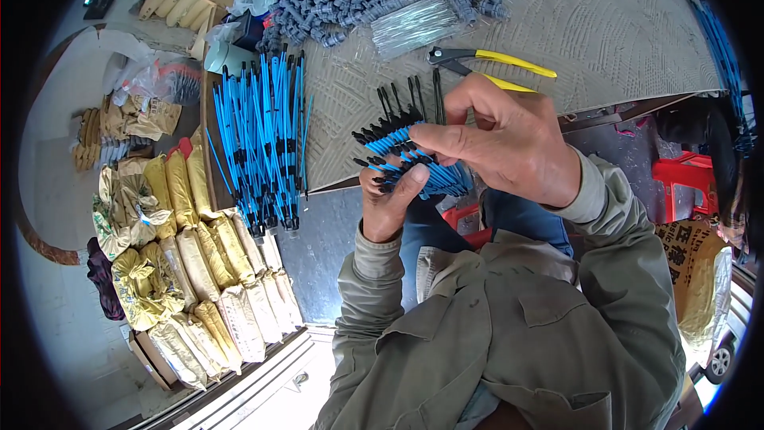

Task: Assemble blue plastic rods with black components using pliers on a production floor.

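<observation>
Olive jacket [493, 326] lay nearest, at five o'clock. Just off centre toward one o'clock, the left hand [387, 209] clasped a bundle of blue rods [447, 181], probably light, springy, best gripped mid-length; the right hand [505, 143] curled narrowly beside it, contents unclear.

The left hand [387, 209] holds a bundle of blue rods [439, 180] with black ends. The right hand [513, 143] is at it, perhaps pinching one. Pliers [513, 61] lie on the table [605, 40].
</observation>
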Demonstrator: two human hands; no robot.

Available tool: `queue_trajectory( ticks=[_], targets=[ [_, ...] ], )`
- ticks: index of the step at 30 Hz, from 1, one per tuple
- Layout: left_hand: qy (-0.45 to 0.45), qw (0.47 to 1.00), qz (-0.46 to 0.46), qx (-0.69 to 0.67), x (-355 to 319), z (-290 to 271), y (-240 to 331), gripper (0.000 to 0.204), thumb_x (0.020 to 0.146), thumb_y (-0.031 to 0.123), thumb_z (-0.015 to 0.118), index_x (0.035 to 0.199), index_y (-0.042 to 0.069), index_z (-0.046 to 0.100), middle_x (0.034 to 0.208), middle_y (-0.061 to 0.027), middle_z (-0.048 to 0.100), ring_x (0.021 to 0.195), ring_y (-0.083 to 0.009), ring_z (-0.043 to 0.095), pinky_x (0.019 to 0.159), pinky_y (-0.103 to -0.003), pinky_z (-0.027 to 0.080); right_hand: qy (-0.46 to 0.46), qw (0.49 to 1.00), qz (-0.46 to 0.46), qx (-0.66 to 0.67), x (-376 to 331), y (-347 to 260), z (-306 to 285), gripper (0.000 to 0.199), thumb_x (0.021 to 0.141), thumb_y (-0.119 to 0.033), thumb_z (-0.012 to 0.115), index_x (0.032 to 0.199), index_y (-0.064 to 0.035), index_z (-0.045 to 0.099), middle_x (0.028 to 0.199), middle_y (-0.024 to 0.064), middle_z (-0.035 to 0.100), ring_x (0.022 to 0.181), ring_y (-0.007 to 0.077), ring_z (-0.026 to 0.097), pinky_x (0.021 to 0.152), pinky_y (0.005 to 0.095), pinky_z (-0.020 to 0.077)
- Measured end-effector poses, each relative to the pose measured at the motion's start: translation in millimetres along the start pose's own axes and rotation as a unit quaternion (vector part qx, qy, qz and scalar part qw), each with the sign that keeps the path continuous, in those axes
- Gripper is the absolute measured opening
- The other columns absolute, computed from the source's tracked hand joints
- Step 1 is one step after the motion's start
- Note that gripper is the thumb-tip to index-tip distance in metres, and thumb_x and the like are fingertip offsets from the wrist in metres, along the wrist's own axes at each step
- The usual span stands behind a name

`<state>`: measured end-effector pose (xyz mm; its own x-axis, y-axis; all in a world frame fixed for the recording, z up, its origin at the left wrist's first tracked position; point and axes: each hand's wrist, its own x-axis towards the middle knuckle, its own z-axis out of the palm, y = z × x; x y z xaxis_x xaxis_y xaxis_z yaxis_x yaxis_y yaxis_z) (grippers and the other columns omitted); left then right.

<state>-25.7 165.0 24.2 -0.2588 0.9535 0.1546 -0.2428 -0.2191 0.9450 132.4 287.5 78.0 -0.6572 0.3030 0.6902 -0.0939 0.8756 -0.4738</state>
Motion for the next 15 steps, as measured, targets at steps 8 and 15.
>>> queue_trajectory(
  ticks=[8, 15],
  targets=[
    [0.037, 0.999, 0.005, 0.015, 1.0, 3.7, -0.9, 0.023, 0.081, 0.005, 0.064, 0.104, 0.000, 0.061, 0.096, -0.0043, 0.063, 0.084, -0.0092, 0.056, 0.074, -0.023, 0.045, 0.044, 0.999, -0.003, 0.020, -0.5, 4.0, 13.1, 0.031, 0.066, 0.004, 0.067, 0.096, -0.0051, 0.065, 0.076, 0.0035, 0.048, 0.054, 0.0104, 0.051, 0.045, 0.0241, 0.0399],
    [0.038, 0.999, 0.008, 0.017, -2.7, -4.0, -3.4, 0.027, 0.080, 0.009, 0.066, 0.105, 0.000, 0.060, 0.095, -0.0044, 0.063, 0.082, -0.0102, 0.056, 0.075, -0.024, 0.044, 0.035, 0.999, 0.004, 0.005, 3.1, -1.1, 15.2, 0.027, 0.067, 0.004, 0.067, 0.092, -0.0036, 0.063, 0.077, 0.0054, 0.049, 0.060, 0.0130, 0.053, 0.048, 0.0247, 0.0409]
  ],
)
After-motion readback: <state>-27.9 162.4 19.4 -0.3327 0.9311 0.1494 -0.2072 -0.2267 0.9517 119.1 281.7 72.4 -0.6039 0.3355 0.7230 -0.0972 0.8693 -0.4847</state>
